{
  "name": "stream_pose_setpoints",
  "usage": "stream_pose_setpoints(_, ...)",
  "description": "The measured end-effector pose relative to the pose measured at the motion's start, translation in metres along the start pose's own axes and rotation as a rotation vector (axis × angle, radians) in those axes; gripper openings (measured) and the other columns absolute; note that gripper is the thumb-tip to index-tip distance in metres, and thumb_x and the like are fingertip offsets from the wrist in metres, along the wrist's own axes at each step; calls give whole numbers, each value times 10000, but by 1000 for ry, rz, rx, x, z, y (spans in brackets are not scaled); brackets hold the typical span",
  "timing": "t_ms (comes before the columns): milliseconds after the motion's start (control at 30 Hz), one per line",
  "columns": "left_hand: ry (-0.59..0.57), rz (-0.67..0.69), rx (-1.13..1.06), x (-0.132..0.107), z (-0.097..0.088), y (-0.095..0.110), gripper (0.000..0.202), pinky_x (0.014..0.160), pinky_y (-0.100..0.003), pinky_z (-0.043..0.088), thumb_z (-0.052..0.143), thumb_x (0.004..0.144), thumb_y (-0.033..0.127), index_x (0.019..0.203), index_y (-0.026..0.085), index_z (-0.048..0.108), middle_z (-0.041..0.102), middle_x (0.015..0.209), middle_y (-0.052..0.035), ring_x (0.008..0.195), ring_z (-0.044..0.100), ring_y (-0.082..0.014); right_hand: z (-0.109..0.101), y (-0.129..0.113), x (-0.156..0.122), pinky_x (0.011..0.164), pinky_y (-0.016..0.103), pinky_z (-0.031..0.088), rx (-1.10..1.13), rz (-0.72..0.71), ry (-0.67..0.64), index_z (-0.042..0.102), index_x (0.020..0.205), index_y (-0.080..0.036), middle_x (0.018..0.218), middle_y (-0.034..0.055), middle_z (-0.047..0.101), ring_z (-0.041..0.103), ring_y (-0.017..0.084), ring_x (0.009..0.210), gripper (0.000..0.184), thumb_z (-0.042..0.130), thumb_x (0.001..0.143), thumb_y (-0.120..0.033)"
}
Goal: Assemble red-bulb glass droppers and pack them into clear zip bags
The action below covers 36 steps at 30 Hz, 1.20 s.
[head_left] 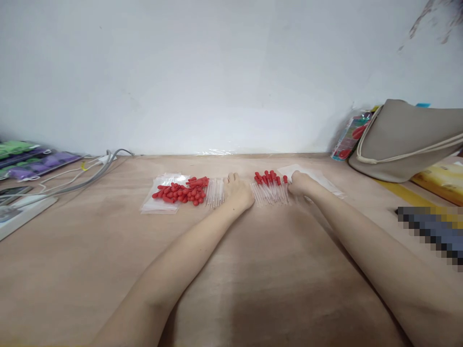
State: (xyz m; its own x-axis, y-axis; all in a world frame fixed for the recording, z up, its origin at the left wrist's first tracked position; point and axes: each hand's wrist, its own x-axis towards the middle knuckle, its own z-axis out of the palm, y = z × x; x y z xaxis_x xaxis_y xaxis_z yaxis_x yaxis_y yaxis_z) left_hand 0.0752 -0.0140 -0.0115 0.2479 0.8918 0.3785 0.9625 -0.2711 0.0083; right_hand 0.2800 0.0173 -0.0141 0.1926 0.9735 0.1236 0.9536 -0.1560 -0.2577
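Note:
My left hand (239,191) lies low over the table at the right edge of a row of clear thin tubes (214,193). Its fingers stretch forward, slightly apart, and I see nothing held in them. My right hand (299,185) is closed, its fingertips pinched at a dropper with a red bulb (285,179); the fingertips are partly hidden. Just left of it lies a group of clear droppers (269,192) with red bulbs pointing to the wall. Farther left, a pile of loose red rubber bulbs (181,193) partly covers flat clear plastic bags (159,206).
More clear plastic (325,183) lies behind my right hand. To the right stand a beige bag (408,140) and a coloured package (350,137). On the left are cables (90,176), a white power strip (32,217) and purple and green packets (39,164). A wall (231,96) closes the back.

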Motion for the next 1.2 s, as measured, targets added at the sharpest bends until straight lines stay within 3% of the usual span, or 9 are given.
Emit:
stream_pose_setpoints(167, -27, -9, -10, 0, -2, 4, 263, 790, -436, 318, 522, 759, 265, 793, 44, 659, 550, 962, -221, 947, 425, -329, -13, -6, -6, 688, 313, 443, -117, 50, -119, 607, 978, -129, 897, 166, 645, 609, 264, 865, 315, 573, 698, -269)
stream_pose_setpoints(300, -62, -56, -18, 2, -15, 0, 339, 805, -411, 334, 461, 797, 320, 853, 48, 656, 544, 992, -205, 969, 427, -319, -17, -7, -6, 691, 305, 436, -147, 45, -161, 615, 973, -135, 919, 156, 646, 604, 256, 879, 293, 537, 717, -252)
stream_pose_setpoints(433, -84, -75, -14, -1, -34, -16, 396, 818, -378, 352, 400, 809, 343, 945, 56, 637, 538, 1012, -181, 1004, 418, -307, -13, -3, -2, 670, 288, 432, -154, 34, -174, 628, 920, -130, 893, 151, 651, 609, 246, 850, 260, 532, 720, -266)
stream_pose_setpoints(533, -64, -43, 29, -10, -40, -34, 386, 805, -374, 364, 371, 809, 320, 905, 70, 650, 558, 951, -170, 971, 445, -300, -9, -1, 1, 651, 283, 429, -159, 29, -173, 633, 897, -131, 847, 146, 655, 613, 240, 819, 257, 530, 727, -295)
stream_pose_setpoints(733, -129, -72, 116, -22, -35, -60, 403, 807, -402, 353, 374, 795, 328, 913, 67, 657, 564, 955, -193, 961, 457, -324, -2, 0, 4, 614, 269, 421, -189, 32, -205, 640, 891, -125, 826, 149, 654, 622, 235, 779, 259, 574, 681, -261)
stream_pose_setpoints(933, -144, -119, 158, -16, -20, -55, 375, 838, -409, 313, 430, 784, 324, 938, 64, 652, 539, 1038, -206, 1022, 420, -335, 4, -3, 2, 548, 266, 411, -193, 46, -195, 548, 1088, -57, 933, 199, 635, 626, 243, 754, 466, 565, 687, -294)
stream_pose_setpoints(1033, -116, -133, 156, -12, -20, -57, 388, 847, -415, 308, 411, 797, 331, 935, 59, 649, 541, 1030, -209, 1011, 433, -333, -2, -5, -1, 549, 261, 409, -197, 49, -193, 543, 1098, -43, 919, 203, 638, 624, 242, 761, 472, 575, 687, -273)
stream_pose_setpoints(1200, -76, -228, 215, 1, -38, -95, 363, 836, -423, 338, 424, 795, 307, 999, 69, 608, 538, 1049, -209, 1018, 450, -342, -26, -13, -11, 580, 267, 406, -210, 18, -190, 620, 976, -51, 938, 213, 631, 610, 254, 818, 314, 535, 729, -224)
